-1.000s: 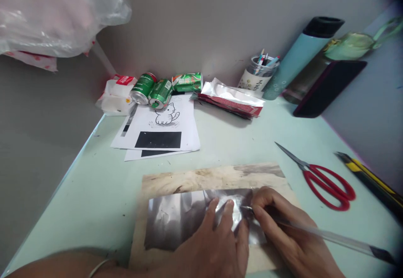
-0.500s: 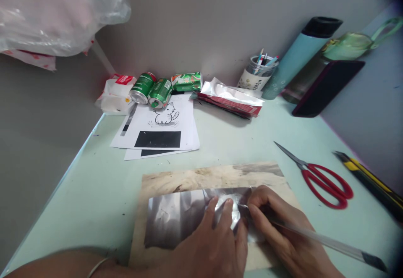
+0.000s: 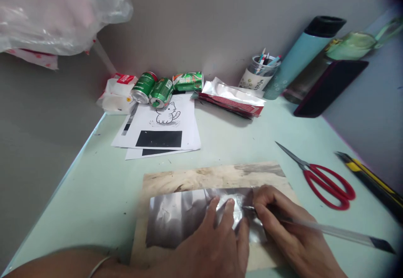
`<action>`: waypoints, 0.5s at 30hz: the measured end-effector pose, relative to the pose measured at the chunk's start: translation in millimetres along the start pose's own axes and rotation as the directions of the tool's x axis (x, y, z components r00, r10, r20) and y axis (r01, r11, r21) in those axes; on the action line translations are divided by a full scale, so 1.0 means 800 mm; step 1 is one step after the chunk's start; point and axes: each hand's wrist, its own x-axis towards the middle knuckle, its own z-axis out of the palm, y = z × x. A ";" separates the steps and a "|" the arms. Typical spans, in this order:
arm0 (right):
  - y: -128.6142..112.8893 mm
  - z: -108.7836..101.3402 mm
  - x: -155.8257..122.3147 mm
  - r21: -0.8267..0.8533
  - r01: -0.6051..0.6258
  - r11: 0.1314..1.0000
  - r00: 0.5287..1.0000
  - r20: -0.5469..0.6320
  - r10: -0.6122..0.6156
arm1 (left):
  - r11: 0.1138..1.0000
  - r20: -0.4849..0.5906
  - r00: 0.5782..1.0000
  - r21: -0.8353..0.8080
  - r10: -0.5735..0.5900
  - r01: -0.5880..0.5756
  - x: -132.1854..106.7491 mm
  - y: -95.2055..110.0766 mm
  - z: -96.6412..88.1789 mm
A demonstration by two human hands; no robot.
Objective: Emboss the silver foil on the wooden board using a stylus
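Note:
A shiny metal sheet (image 3: 176, 215), slightly creased, lies on a wooden board (image 3: 176, 179) at the desk's near side. My left hand (image 3: 214, 240) rests on the sheet with its fingers spread, pressing it against the board. My right hand (image 3: 280, 223) is closed around a clear-barrelled pen (image 3: 333, 231) with a dark end cap. The pen's tip touches or nearly touches the sheet just right of my left fingers. Faint marks show on the bright patch there.
Red-handled scissors (image 3: 327, 181) and a yellow-black utility knife (image 3: 371, 177) lie to the right. Printed papers (image 3: 160, 139) with a cat drawing sit beneath green cans (image 3: 162, 92). Behind stand a pen jar (image 3: 256, 78), a blue bottle (image 3: 299, 55) and a dark phone (image 3: 330, 89).
My right hand and the pen have shifted slightly to the right along the sheet. My left hand stays spread on it. The whole view has moved a little.

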 end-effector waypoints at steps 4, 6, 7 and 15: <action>0.000 0.001 0.000 -0.005 0.007 1.000 1.000 0.014 -0.007 | 1.000 0.021 1.000 0.022 0.015 -0.016 0.000 0.001 0.001; 0.000 0.002 0.000 -0.016 0.034 0.999 0.999 0.008 -0.034 | 0.999 0.040 0.999 0.022 0.028 -0.029 -0.001 0.001 0.001; 0.000 0.003 0.000 -0.022 0.046 0.999 0.999 0.002 -0.046 | 0.999 0.041 0.999 0.019 0.031 -0.032 -0.001 0.002 0.001; -0.005 0.004 0.003 -0.037 0.074 0.997 0.997 0.027 -0.073 | 0.999 0.006 1.000 0.024 0.022 -0.022 -0.003 0.001 0.003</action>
